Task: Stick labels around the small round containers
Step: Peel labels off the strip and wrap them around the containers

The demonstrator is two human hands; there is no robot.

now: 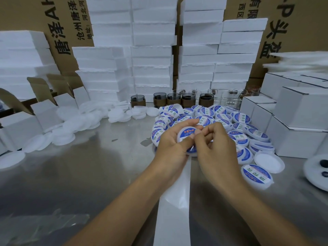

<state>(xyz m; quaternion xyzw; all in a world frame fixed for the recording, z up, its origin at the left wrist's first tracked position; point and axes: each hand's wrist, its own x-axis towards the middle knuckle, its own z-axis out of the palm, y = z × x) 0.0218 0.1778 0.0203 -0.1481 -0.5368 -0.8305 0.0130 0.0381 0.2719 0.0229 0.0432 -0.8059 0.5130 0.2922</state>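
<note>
Left hand (pixel 170 142) fingers (pixel 188 123) grip blue-labelled small round white plastic container (pixel 187 133) above shiny steel table (pixel 85 174). Right hand (pixel 219 145) fingers (pixel 211 127) narrow, pinching its right rim. Pile of labelled containers (pixel 240 118) just behind.

Cool, even light falls from above and leaves the scene bright. The steel table (pixel 74 174) mirrors it in broad pale glare across its left half, darkening towards its near left corner. Soft forearm shadows lie on its near middle. Foam blocks (pixel 150 50) behind the table's far edge are nearly blown out, their texture lost. White sheets (pixel 300 63) above the table's far right are smeared by blur. The wide lens bows the cardboard boxes (pixel 23 13) behind the table outward. Over the table's middle, the left hand (pixel 170 141), right hand (pixel 218 144) and the container (pixel 188 132) they grip look sharpest.
</note>
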